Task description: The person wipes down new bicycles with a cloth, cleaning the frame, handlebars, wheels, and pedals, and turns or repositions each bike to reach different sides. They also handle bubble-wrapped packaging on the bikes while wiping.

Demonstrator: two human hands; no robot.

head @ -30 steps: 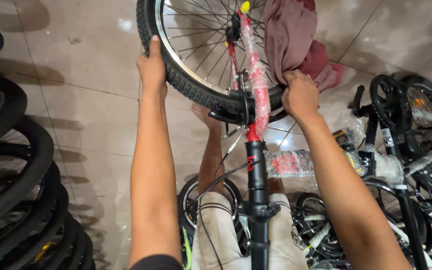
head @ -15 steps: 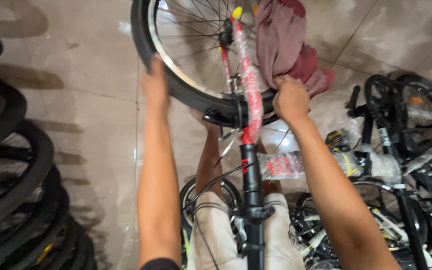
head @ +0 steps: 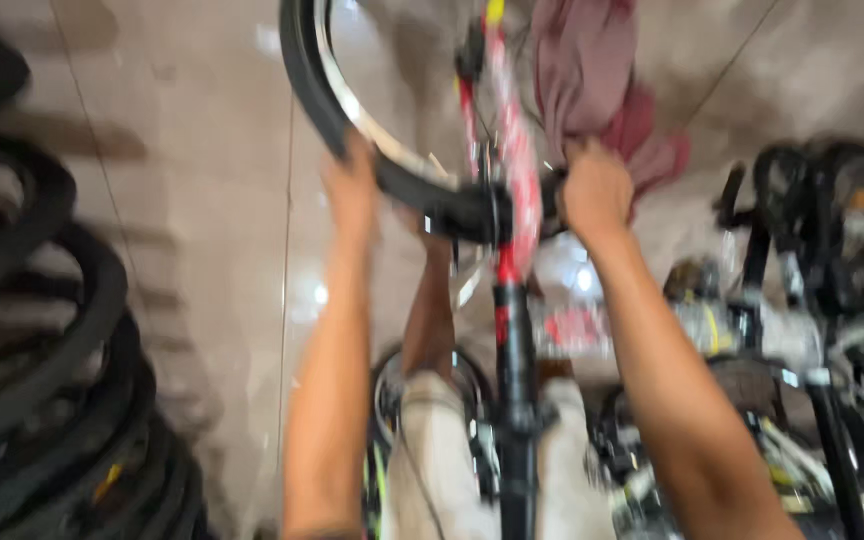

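wheel seating: left hand (head: 350, 190) and right hand (head: 595, 190) both clasp the black tyre (head: 402, 180) at far centre, astride the red fork (head: 512, 170); next, likely level alignment.

The floor (head: 202, 230) is laid with large, glossy beige tiles that catch small bright glints of overhead light. Along its left edge stands a row of black rubber bicycle tyres (head: 42, 350), one behind another. At the right edge crowd blurred bicycle frames and parts in black and silver (head: 812, 290).
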